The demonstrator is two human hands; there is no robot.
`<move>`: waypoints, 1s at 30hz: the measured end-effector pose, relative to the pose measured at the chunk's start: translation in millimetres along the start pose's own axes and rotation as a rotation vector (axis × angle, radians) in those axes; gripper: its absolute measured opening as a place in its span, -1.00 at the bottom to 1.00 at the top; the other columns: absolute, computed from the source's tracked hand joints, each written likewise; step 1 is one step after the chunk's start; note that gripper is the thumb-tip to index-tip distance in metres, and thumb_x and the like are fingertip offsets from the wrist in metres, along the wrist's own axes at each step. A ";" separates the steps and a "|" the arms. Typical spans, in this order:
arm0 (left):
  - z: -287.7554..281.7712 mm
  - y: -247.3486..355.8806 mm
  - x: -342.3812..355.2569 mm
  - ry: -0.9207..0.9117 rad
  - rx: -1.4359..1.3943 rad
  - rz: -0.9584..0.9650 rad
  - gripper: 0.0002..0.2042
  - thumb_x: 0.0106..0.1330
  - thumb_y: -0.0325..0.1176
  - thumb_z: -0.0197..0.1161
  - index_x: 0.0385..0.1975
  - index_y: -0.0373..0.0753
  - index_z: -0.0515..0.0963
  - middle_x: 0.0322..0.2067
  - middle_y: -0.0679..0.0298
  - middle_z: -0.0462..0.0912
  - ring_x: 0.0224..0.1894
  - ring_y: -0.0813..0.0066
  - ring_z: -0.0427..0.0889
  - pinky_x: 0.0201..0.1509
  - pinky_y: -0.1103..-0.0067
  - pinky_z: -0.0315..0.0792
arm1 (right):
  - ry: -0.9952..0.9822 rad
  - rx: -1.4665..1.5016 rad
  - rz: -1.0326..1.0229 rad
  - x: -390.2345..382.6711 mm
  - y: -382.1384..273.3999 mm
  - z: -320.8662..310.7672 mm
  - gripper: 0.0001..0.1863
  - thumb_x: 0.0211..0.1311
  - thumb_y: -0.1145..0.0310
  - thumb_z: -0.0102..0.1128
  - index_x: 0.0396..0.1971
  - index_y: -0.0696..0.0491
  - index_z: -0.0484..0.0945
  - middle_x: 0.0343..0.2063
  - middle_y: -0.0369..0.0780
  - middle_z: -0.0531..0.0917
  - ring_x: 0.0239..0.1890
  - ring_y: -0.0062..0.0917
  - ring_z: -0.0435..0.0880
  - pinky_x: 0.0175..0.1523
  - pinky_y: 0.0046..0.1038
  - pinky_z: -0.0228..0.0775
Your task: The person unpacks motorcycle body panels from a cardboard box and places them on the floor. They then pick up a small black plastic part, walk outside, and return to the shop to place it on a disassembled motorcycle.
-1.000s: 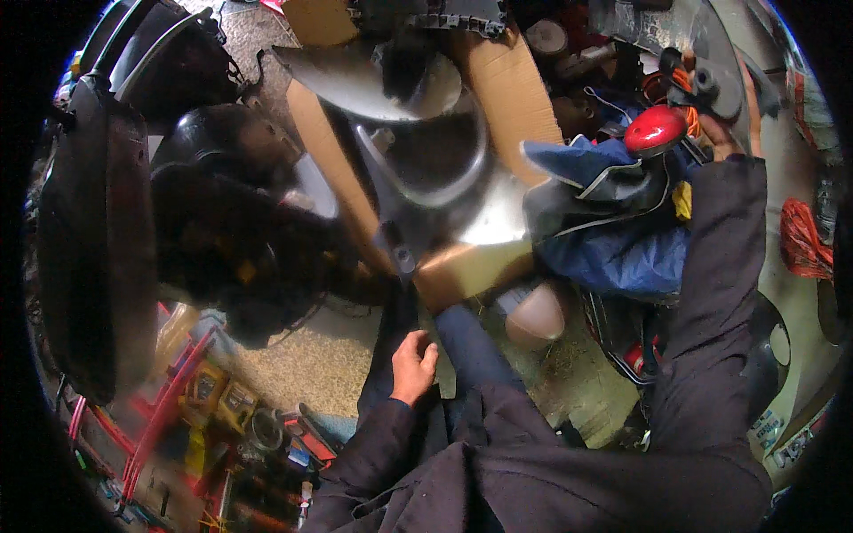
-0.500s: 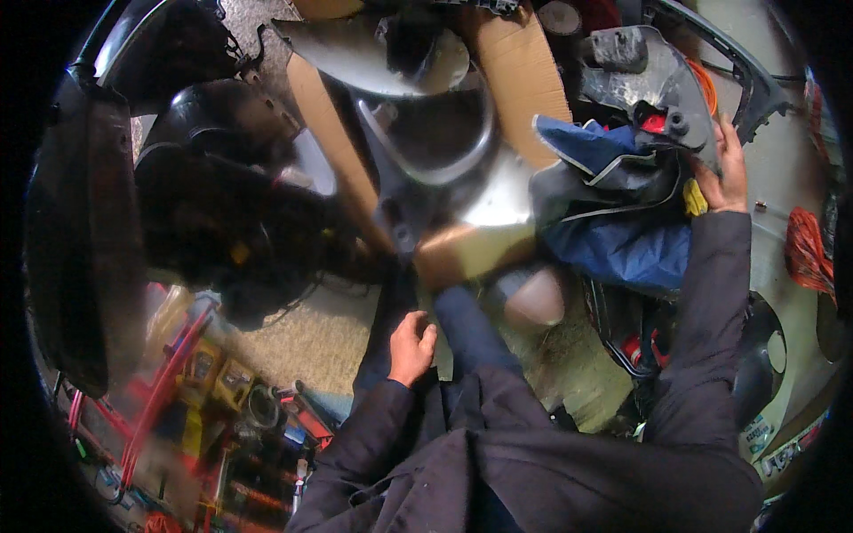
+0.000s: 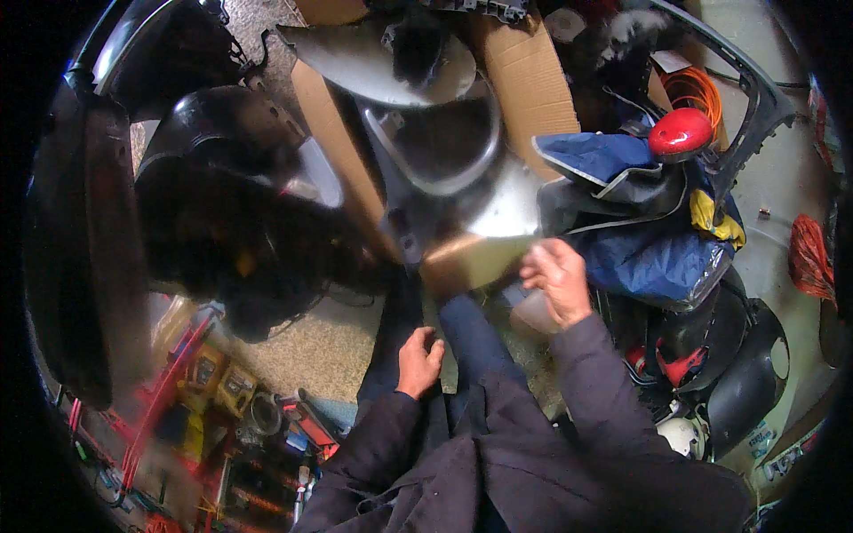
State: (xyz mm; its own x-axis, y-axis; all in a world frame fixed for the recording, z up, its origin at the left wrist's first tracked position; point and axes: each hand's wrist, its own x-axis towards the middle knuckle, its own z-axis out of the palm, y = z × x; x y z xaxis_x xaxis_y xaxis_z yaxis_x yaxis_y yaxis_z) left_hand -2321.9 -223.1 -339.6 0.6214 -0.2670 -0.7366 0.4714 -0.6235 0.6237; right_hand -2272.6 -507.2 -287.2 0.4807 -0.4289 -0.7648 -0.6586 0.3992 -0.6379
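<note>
My left hand point(image 3: 418, 361) rests low over my left leg, fingers loosely bent and thumb apart, with nothing seen in it. My right hand point(image 3: 558, 281) hangs before the box's near right corner, slightly blurred; its fingers are bent and apart, and nothing shows in them. The cardboard box point(image 3: 524, 75) between my hands and the far side holds a silver-grey curved panel point(image 3: 502, 206), and a silver oval shell point(image 3: 378, 60) lies at its far end. To the right of my right hand is a blue and black fabric bag point(image 3: 635, 258).
A glossy red rounded piece point(image 3: 681, 134) lies on the bag, near a yellow piece point(image 3: 711, 220). Black plastic body panels point(image 3: 218, 133) crowd the left. A black curved frame point(image 3: 751, 133) and orange cable point(image 3: 693, 89) lie far right. Tools and a red frame point(image 3: 160, 400) are near left.
My right hand has let go of the grey plastic part at the right and swung left towards the box. That part no longer covers the red piece and orange cable. My left hand has barely moved.
</note>
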 end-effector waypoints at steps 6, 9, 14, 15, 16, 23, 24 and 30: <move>-0.6 -17.6 -0.9 0.005 -0.044 -0.041 -0.73 0.17 -0.40 0.24 -0.17 -0.38 0.51 -0.35 0.02 0.64 -0.31 0.24 0.65 -0.20 0.46 0.50 | -0.173 0.184 0.178 107.4 26.1 58.7 -0.75 0.28 0.24 0.14 -0.18 0.09 0.45 -0.35 -0.24 0.58 -0.37 -0.54 0.59 -0.31 -0.49 0.48; -0.7 -27.2 2.0 -0.024 -0.115 -0.135 -0.73 0.19 -0.40 0.23 -0.16 -0.40 0.50 -0.38 0.10 0.65 -0.35 0.41 0.63 -0.22 0.53 0.49 | -0.232 0.162 0.220 159.9 37.1 75.0 -0.81 0.27 0.27 0.15 -0.23 0.04 0.44 -0.37 -0.24 0.59 -0.33 -0.49 0.61 -0.28 -0.39 0.52; 5.7 -48.6 7.0 -0.057 -0.298 -0.253 -0.74 0.22 -0.42 0.20 -0.14 -0.42 0.50 -0.38 0.19 0.65 -0.36 0.56 0.58 -0.23 0.59 0.47 | -0.124 0.093 0.338 196.9 92.8 78.9 -0.64 0.18 0.18 0.24 -0.19 0.13 0.44 -0.34 -0.25 0.51 -0.30 -0.50 0.52 -0.22 -0.37 0.49; 7.8 -53.3 8.6 -0.075 -0.328 -0.330 -0.74 0.22 -0.42 0.20 -0.15 -0.42 0.50 -0.38 0.19 0.65 -0.36 0.56 0.58 -0.23 0.58 0.48 | -0.118 0.119 0.368 203.1 106.6 79.2 -0.60 0.17 0.20 0.25 -0.12 0.16 0.43 -0.24 -0.16 0.51 -0.22 -0.42 0.53 -0.17 -0.32 0.49; 10.0 -57.4 9.6 -0.080 -0.396 -0.370 -0.74 0.23 -0.43 0.19 -0.13 -0.43 0.49 -0.39 0.21 0.63 -0.36 0.57 0.57 -0.25 0.60 0.48 | -0.090 0.138 0.388 211.1 119.8 78.5 -0.58 0.17 0.21 0.24 -0.10 0.17 0.42 -0.19 -0.12 0.50 -0.16 -0.37 0.51 -0.14 -0.29 0.48; 17.0 -69.1 14.6 -0.135 -0.545 -0.431 -0.74 0.28 -0.46 0.16 -0.08 -0.43 0.44 -0.33 0.20 0.61 -0.33 0.57 0.58 -0.24 0.59 0.54 | 0.033 0.354 0.412 295.8 186.2 79.7 -0.39 0.15 0.23 0.22 0.11 0.25 0.27 0.19 0.10 0.26 0.23 0.00 0.26 0.17 -0.02 0.26; 17.3 -69.7 15.2 -0.148 -0.569 -0.468 -0.75 0.29 -0.46 0.15 -0.08 -0.41 0.45 -0.30 0.20 0.61 -0.30 0.56 0.58 -0.22 0.58 0.55 | 0.042 0.378 0.419 307.7 190.9 81.8 -0.40 0.14 0.22 0.24 0.09 0.24 0.27 0.16 0.06 0.30 0.22 -0.06 0.27 0.18 -0.01 0.24; 16.6 -78.5 18.4 -0.207 -0.483 -0.457 -0.73 0.31 -0.51 0.11 -0.02 -0.42 0.39 -0.22 0.14 0.57 -0.27 0.48 0.58 -0.17 0.53 0.54 | 0.166 0.631 0.325 341.5 207.0 92.7 -0.67 0.09 0.40 0.29 -0.16 0.12 0.43 -0.26 -0.14 0.56 -0.26 -0.33 0.59 -0.16 -0.15 0.47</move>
State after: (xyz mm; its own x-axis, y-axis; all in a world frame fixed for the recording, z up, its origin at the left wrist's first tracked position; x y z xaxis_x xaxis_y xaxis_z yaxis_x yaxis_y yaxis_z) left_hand -2357.9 -191.3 -406.4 0.1853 -0.2200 -0.9578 0.9126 -0.3230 0.2507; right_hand -2191.2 -495.9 -688.8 0.1907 -0.3067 -0.9325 -0.2700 0.8969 -0.3502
